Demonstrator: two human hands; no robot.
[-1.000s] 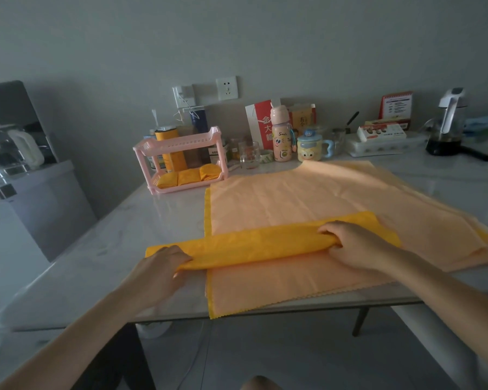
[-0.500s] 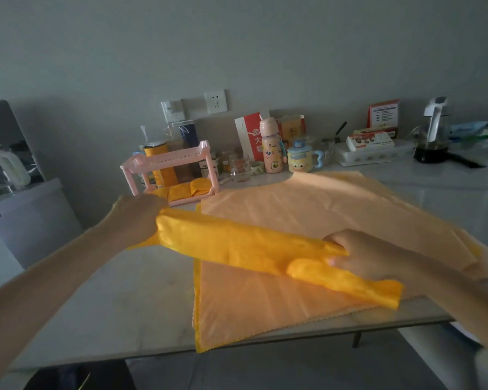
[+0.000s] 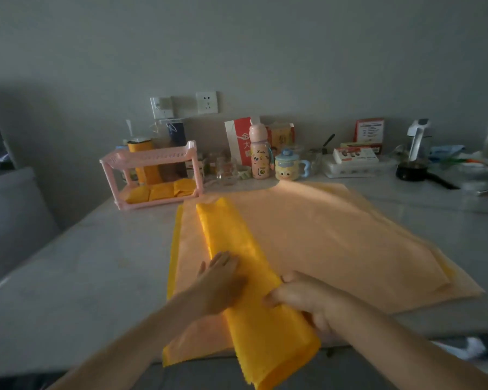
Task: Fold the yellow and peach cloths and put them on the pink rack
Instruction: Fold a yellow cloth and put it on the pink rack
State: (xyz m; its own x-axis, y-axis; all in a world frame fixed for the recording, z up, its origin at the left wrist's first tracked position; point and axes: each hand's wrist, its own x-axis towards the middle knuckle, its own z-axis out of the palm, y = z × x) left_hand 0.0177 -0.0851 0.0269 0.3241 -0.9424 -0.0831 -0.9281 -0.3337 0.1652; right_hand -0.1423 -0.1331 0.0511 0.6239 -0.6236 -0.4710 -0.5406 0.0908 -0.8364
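The yellow cloth, folded into a long strip, lies on the spread peach cloths on the tabletop. The left hand presses flat on it. The right hand seems to grip its edge. The pink rack stands behind, to the left.

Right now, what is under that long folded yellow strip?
The folded yellow strip lies on a spread peach cloth; the edge of another yellow cloth peeks out beneath that on the left. The strip's near end overhangs the table. What lies directly under the strip is covered.
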